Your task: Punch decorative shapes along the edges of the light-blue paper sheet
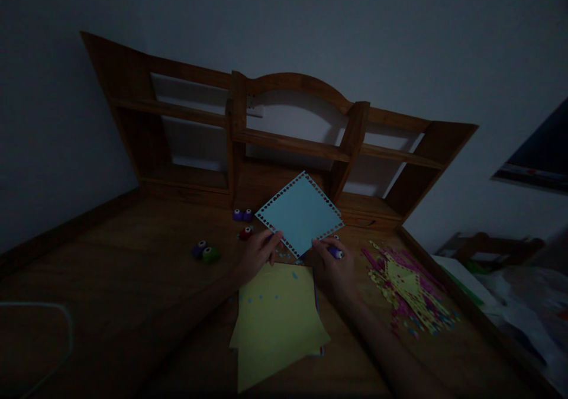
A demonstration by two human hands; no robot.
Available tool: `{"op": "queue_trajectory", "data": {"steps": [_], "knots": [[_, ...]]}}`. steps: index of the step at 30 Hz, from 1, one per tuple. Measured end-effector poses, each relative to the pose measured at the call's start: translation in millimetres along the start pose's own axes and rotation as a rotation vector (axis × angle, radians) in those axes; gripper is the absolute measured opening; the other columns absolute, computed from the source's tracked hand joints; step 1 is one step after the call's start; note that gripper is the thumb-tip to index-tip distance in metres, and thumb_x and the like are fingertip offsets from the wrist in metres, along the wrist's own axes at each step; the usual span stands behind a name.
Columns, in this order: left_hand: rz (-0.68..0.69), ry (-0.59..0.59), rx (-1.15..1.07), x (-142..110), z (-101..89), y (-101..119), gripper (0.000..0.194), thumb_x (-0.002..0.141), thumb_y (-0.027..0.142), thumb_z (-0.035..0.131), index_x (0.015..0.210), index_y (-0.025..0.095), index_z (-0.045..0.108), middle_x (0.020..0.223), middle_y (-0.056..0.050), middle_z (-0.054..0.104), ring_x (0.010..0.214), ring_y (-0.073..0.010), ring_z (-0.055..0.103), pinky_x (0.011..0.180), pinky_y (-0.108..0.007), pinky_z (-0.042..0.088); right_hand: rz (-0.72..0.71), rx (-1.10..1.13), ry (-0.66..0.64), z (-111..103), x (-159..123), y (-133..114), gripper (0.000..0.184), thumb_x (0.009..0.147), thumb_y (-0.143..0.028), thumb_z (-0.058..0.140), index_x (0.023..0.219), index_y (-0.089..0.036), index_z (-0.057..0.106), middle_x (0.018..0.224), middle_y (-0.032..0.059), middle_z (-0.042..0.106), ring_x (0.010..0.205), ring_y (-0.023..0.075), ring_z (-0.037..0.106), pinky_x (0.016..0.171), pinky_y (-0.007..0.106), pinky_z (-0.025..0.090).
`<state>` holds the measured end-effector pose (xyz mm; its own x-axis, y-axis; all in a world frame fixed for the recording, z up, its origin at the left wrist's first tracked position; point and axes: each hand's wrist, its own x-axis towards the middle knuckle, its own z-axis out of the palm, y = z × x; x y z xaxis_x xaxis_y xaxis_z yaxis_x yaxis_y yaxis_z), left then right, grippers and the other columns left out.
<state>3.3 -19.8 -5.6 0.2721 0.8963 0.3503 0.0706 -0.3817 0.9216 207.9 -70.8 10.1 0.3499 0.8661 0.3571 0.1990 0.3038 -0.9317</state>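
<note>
A light blue square of paper (302, 212) with punched holes along its edges is held up, one corner pointing at the shelf. My left hand (258, 254) pinches its lower left edge and my right hand (332, 263) its lower right edge. By my right fingers is a purple craft punch (336, 252); whether the hand touches it I cannot tell. Below the hands lies a fanned stack of yellow paper (277, 322), with small blue cut-out bits on it. Left of my left hand stands a red punch (245, 233).
Further left sit a green punch (210, 254) and a dark blue punch (199, 248). Two purple punches (242, 215) stand near the wooden shelf (293, 144). A pile of yellow and pink punched strips (406, 286) lies on the right. A white cord (66, 322) curves at the left.
</note>
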Motion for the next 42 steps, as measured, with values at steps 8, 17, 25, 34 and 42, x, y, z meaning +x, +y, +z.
{"op": "queue_trajectory", "data": {"steps": [8,17,25,34,42], "knots": [[-0.014,-0.003,0.032,0.2,-1.4,3.8,0.037,0.094,0.048,0.045,0.076,0.017,0.057,0.045,0.006,0.049,0.041,-0.0091,0.047,0.046,-0.021,0.036,0.032,-0.016,-0.019,-0.1,-2.1,-3.1,0.027,0.074,-0.044,0.071,0.079,-0.018,0.067,0.071,0.0034,0.067,0.057,0.0146,0.054,0.052,0.025,0.041],[-0.001,0.003,0.007,2.8,0.2,-10.1,0.033,0.091,0.048,0.051,0.077,0.018,0.054,0.052,0.005,0.051,0.039,-0.0072,0.046,0.041,-0.018,0.035,0.022,-0.006,0.002,-0.3,-0.3,-6.6,0.029,0.072,-0.047,0.071,0.073,-0.018,0.067,0.067,0.0038,0.068,0.058,0.0167,0.057,0.055,0.027,0.043],[0.000,-0.118,-0.136,2.4,2.1,-7.0,0.031,0.091,0.044,0.054,0.107,0.018,0.055,0.082,0.000,0.060,0.042,-0.0047,0.047,0.039,-0.019,0.041,0.055,0.017,0.027,0.1,0.2,-2.7,0.028,0.070,-0.044,0.074,0.073,-0.017,0.066,0.066,0.0011,0.065,0.054,0.0137,0.052,0.051,0.024,0.039],[-0.016,-0.135,-0.214,3.9,3.8,-9.8,0.039,0.090,0.045,0.054,0.120,0.020,0.050,0.080,0.000,0.062,0.042,-0.0051,0.046,0.040,-0.019,0.036,0.039,-0.014,0.030,-1.4,1.1,-1.9,0.026,0.072,-0.043,0.073,0.072,-0.018,0.066,0.065,0.0004,0.063,0.056,0.0139,0.053,0.052,0.024,0.039],[0.009,-0.127,-0.185,4.4,3.8,-11.2,0.034,0.092,0.046,0.052,0.113,0.019,0.052,0.076,0.001,0.060,0.043,-0.0054,0.045,0.041,-0.019,0.036,0.059,0.016,0.050,0.1,1.7,-2.7,0.026,0.068,-0.042,0.075,0.072,-0.017,0.066,0.063,-0.0002,0.061,0.056,0.0136,0.051,0.052,0.025,0.039]]}}
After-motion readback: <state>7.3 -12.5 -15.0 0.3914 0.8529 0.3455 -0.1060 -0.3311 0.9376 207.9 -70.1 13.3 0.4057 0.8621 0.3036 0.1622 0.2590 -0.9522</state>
